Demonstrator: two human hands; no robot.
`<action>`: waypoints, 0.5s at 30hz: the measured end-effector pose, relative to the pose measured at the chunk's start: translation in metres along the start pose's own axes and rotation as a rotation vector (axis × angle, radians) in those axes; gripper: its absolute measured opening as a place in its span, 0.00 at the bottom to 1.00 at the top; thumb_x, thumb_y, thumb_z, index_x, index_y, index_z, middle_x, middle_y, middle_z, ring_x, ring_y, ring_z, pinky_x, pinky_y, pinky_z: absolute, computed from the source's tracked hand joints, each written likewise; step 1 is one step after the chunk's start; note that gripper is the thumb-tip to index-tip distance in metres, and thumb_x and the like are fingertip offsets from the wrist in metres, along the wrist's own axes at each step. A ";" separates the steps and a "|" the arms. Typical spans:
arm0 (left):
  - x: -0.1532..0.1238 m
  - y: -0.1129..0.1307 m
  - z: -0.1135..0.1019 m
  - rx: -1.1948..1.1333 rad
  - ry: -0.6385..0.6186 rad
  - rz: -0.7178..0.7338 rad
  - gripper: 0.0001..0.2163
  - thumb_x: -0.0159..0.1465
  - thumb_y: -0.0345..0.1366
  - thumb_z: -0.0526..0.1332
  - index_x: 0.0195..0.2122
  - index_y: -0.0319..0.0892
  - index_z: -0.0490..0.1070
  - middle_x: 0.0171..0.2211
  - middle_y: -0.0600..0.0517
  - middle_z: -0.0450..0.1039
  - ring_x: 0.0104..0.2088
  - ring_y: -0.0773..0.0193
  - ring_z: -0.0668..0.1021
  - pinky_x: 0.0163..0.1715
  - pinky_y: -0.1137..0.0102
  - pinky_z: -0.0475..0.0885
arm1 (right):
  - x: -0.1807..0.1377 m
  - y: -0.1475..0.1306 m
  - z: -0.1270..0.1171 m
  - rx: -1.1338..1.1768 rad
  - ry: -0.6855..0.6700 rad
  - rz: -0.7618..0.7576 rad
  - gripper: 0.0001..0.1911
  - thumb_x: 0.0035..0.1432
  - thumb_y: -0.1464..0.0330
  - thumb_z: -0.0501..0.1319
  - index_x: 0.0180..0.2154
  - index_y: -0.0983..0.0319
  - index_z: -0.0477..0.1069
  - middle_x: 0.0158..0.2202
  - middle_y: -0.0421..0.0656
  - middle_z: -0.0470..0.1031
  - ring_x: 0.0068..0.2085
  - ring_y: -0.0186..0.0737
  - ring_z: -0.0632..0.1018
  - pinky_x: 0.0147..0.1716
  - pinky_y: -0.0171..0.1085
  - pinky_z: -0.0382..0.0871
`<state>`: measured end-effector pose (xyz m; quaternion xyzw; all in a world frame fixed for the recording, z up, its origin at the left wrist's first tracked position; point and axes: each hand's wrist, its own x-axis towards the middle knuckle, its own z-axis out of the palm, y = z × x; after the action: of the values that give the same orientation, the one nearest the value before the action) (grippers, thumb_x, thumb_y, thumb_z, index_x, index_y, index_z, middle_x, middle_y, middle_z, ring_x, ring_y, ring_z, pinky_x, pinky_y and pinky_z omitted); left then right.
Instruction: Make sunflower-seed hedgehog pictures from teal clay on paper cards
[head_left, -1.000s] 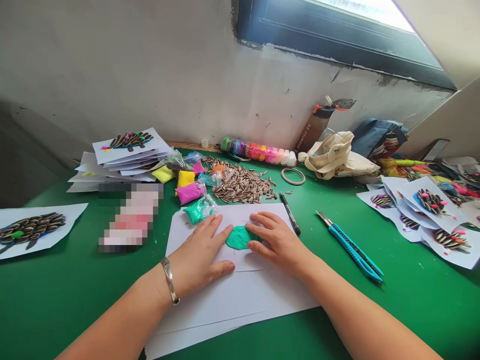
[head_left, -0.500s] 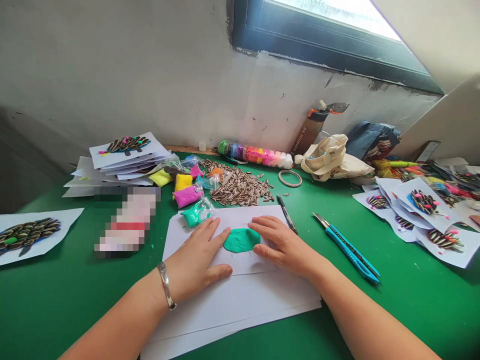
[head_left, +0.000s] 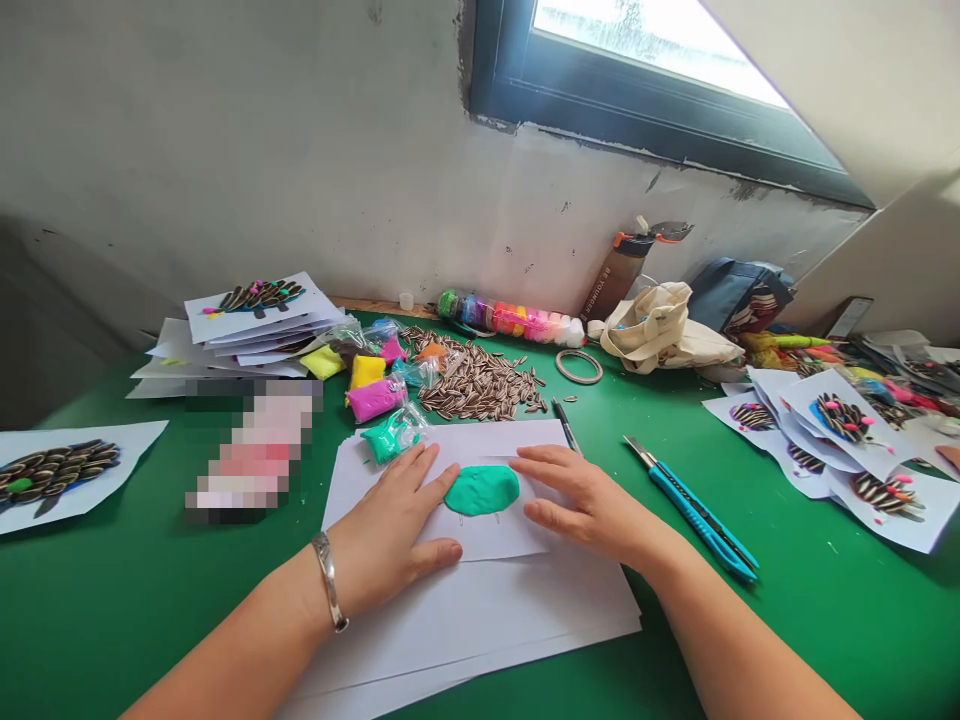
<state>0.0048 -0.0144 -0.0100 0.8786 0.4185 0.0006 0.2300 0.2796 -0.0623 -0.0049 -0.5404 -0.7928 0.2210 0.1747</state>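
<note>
A flat teal clay oval (head_left: pixel 481 489) lies on the top sheet of a white paper stack (head_left: pixel 487 600). My left hand (head_left: pixel 390 530), with a silver bracelet on its wrist, lies flat on the paper, fingers stretched toward the oval's left edge. My right hand (head_left: pixel 581 500) rests flat on the paper just right of the oval, fingertips near its edge. Both hands are open and hold nothing. A bag of teal clay (head_left: pixel 391 434) sits at the paper's far left corner.
Sunflower seeds (head_left: pixel 480 382) are heaped behind the paper beside small clay bags (head_left: pixel 371 385). A pen (head_left: pixel 564 425) and a blue utility knife (head_left: pixel 694 508) lie to the right. Finished seed pictures (head_left: pixel 847 430) are at right, (head_left: pixel 247 310) at back left. A bottle (head_left: pixel 626 265) and cloth bag (head_left: pixel 660 325) stand by the wall.
My right hand has slid a little to the right off the teal oval, so more of the oval shows. The camera tilted slightly upward.
</note>
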 end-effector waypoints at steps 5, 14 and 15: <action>0.000 -0.001 0.000 0.004 0.000 0.000 0.35 0.60 0.51 0.62 0.66 0.47 0.54 0.69 0.43 0.41 0.68 0.42 0.45 0.63 0.48 0.53 | -0.005 -0.006 -0.004 -0.155 -0.106 -0.062 0.26 0.60 0.54 0.60 0.59 0.50 0.67 0.65 0.48 0.60 0.64 0.57 0.62 0.58 0.56 0.62; 0.001 0.003 -0.002 0.024 -0.035 -0.016 0.36 0.60 0.51 0.62 0.67 0.45 0.53 0.70 0.43 0.40 0.68 0.43 0.44 0.64 0.48 0.50 | -0.005 -0.002 -0.008 -0.083 -0.126 -0.003 0.27 0.62 0.52 0.57 0.60 0.49 0.64 0.66 0.48 0.57 0.63 0.55 0.64 0.58 0.54 0.62; 0.001 0.003 -0.003 0.027 -0.042 -0.020 0.36 0.61 0.51 0.61 0.67 0.45 0.52 0.70 0.43 0.39 0.68 0.43 0.43 0.64 0.49 0.50 | -0.006 -0.001 -0.008 -0.082 -0.131 0.000 0.26 0.62 0.52 0.57 0.60 0.49 0.65 0.66 0.48 0.57 0.63 0.55 0.64 0.58 0.54 0.62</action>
<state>0.0074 -0.0144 -0.0064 0.8772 0.4224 -0.0260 0.2267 0.2847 -0.0665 0.0026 -0.5315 -0.8110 0.2230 0.1002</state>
